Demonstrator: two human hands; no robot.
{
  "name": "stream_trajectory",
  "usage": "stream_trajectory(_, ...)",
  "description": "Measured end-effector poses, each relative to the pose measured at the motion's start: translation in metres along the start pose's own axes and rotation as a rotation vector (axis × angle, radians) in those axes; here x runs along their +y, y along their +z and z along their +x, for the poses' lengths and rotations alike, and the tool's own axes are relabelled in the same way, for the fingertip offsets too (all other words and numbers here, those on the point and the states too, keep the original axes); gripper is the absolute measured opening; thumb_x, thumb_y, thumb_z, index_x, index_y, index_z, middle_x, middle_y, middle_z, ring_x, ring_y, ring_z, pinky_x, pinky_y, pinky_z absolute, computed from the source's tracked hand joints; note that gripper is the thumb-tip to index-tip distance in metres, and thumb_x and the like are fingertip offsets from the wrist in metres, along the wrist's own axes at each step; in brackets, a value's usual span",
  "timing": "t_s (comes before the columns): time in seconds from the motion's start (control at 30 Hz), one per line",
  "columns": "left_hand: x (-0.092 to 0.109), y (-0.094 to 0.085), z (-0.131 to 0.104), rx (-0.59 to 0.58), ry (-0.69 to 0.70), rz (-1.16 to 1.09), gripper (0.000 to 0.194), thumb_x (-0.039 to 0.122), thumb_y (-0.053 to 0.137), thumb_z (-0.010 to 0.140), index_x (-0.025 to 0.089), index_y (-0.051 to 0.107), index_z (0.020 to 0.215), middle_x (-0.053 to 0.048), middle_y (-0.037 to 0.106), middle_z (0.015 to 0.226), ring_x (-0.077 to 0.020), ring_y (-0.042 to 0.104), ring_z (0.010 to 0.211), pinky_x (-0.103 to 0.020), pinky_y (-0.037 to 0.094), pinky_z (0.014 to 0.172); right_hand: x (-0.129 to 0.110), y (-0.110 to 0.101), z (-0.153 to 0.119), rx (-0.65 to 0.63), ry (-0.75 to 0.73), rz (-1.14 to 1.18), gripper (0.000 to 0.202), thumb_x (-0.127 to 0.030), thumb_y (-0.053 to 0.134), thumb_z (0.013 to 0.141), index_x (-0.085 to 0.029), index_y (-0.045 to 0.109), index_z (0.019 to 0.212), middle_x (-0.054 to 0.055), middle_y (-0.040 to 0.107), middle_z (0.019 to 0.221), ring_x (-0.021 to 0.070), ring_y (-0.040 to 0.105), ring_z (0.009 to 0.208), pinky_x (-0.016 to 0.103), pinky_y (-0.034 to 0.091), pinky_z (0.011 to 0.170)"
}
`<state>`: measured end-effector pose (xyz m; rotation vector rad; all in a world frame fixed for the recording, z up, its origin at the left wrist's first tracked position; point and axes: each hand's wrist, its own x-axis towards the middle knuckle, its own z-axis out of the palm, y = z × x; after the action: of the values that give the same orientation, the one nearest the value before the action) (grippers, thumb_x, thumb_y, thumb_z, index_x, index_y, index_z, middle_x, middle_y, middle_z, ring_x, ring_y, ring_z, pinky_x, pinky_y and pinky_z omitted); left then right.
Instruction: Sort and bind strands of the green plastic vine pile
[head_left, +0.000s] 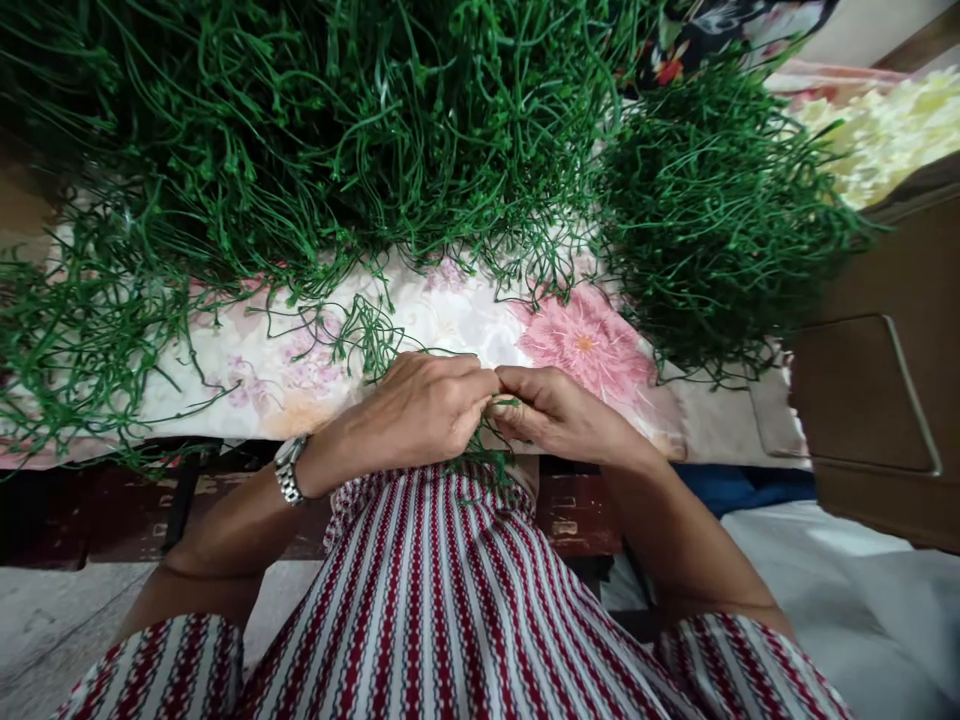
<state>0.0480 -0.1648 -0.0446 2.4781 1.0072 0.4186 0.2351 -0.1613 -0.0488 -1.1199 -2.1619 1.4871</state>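
My left hand (429, 408), with a metal watch on its wrist, is closed at the table's front edge. Its fingertips meet those of my right hand (553, 412), which is closed in a pinch. Between them are thin green plastic stems (491, 448), whose ends hang down over my lap; the exact point of grip is hidden by the fingers. Just beyond my left hand lies a small loose clump of the same green stems (367, 330) on the flowered tablecloth (450, 320).
A large heap of green plastic stems (360, 130) covers the back of the table. A smaller heap (720, 210) sits at the right, near a cardboard box (870, 380) and pale yellow artificial flowers (892, 130). More stems (67, 350) spill over the left front edge.
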Motion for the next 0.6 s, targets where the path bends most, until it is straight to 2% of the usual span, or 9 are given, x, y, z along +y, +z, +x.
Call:
stream_trajectory(0.13, 0.001, 0.004, -0.002, -0.020, 0.029, 0.039, 0.020, 0.005, 0.039, 0.072, 0.015, 0.056, 0.075, -0.002, 0.055, 0.062, -0.0125, 0.044, 0.053, -0.026, 0.025, 0.050, 0.006, 0.005, 0.001, -0.039, -0.026, 0.070, 0.033, -0.042, 0.045, 0.086, -0.013, 0.051, 0.071, -0.002, 0.046, 0.062, 0.0072, 0.039, 0.059, 0.018, 0.033, 0.054)
stream_trajectory(0.23, -0.002, 0.003, 0.000, 0.019, 0.116, -0.155, 0.018, 0.005, 0.041, 0.073, 0.015, 0.052, 0.062, 0.001, 0.048, 0.052, -0.0096, 0.039, 0.046, -0.025, 0.025, 0.047, 0.011, 0.005, -0.002, -0.089, -0.077, 0.238, 0.034, -0.040, 0.046, 0.086, -0.013, 0.048, 0.065, -0.004, 0.039, 0.056, 0.0049, 0.034, 0.052, 0.017, 0.028, 0.048)
stream_trajectory(0.33, -0.003, 0.000, 0.004, 0.021, 0.219, -0.417, 0.025, 0.012, 0.044, 0.079, 0.014, 0.049, 0.054, 0.003, 0.044, 0.048, -0.0069, 0.038, 0.044, -0.022, 0.031, 0.048, 0.016, 0.005, -0.002, -0.144, -0.180, 0.438, 0.035, -0.036, 0.050, 0.085, -0.013, 0.045, 0.059, -0.006, 0.033, 0.051, 0.0028, 0.028, 0.045, 0.016, 0.024, 0.042)
stream_trajectory(0.47, -0.001, -0.001, 0.005, -0.028, 0.286, -0.618, 0.022, 0.014, 0.048, 0.080, 0.014, 0.054, 0.059, 0.002, 0.049, 0.049, -0.0060, 0.043, 0.044, -0.019, 0.034, 0.047, 0.021, 0.008, 0.003, -0.282, -0.267, 0.567, 0.034, -0.037, 0.055, 0.082, -0.010, 0.054, 0.061, -0.002, 0.048, 0.051, 0.0040, 0.041, 0.046, 0.016, 0.032, 0.046)
stream_trajectory(0.6, -0.005, 0.003, 0.002, -0.088, 0.301, -0.748, 0.021, 0.009, 0.047, 0.079, 0.013, 0.055, 0.059, 0.001, 0.053, 0.049, -0.0057, 0.046, 0.045, -0.017, 0.035, 0.047, 0.016, 0.002, 0.002, -0.483, -0.383, 0.609, 0.037, -0.039, 0.052, 0.084, -0.010, 0.059, 0.063, 0.003, 0.054, 0.053, 0.0065, 0.050, 0.050, 0.018, 0.038, 0.052)
